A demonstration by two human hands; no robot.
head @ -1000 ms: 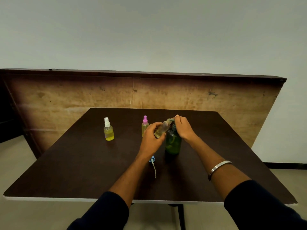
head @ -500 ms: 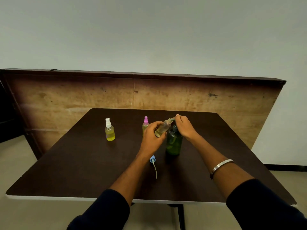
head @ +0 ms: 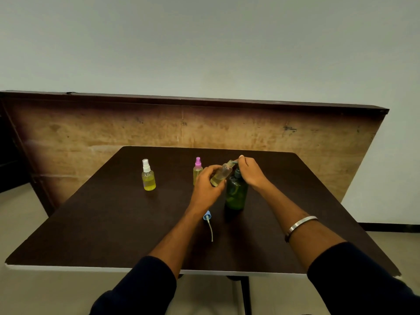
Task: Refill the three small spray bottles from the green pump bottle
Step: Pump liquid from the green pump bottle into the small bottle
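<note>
From the head view, the open spray bottle [head: 221, 174] is held tilted in the left hand [head: 208, 186], its mouth up-right against the spout of the green pump bottle [head: 236, 194], whose pump is pressed by the right hand [head: 251, 172] on the table [head: 113, 219]

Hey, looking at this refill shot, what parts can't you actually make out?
Only the head view is available.
- Pump nozzle of the green pump bottle: covered by the right hand, so any flow is unseen.
- Mouth of the open small bottle in the left hand: too small and blurred.
- Pink-capped bottle: lower body hidden behind the left hand.
- Blue spray cap: partly behind the left wrist.
</note>
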